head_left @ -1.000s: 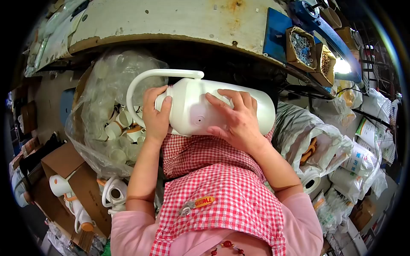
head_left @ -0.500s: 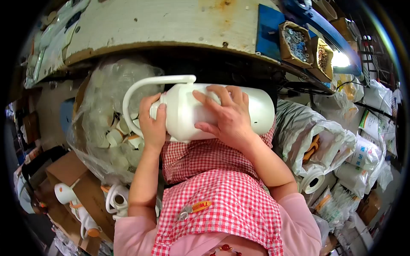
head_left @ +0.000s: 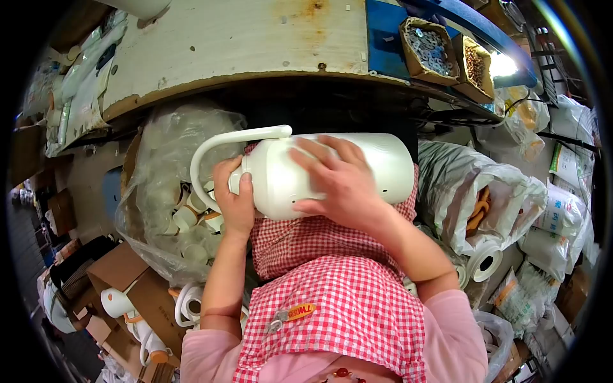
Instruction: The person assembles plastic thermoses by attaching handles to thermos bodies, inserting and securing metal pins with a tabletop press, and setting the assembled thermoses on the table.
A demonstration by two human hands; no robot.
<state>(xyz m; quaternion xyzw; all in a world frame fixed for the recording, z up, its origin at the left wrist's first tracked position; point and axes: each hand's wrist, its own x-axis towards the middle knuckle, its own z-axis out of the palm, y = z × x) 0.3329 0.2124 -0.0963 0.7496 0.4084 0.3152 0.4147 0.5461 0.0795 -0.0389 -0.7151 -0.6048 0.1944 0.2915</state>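
Across our lap, near the bench, we hold a white jug, probably stiff, light and slippery, best gripped at its neck, where our left hand clasps it, our right hand, fingers spread, over its body.

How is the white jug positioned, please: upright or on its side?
The white jug is on its side, lying across the checked cloth, left hand at its narrow end, right hand over its body.
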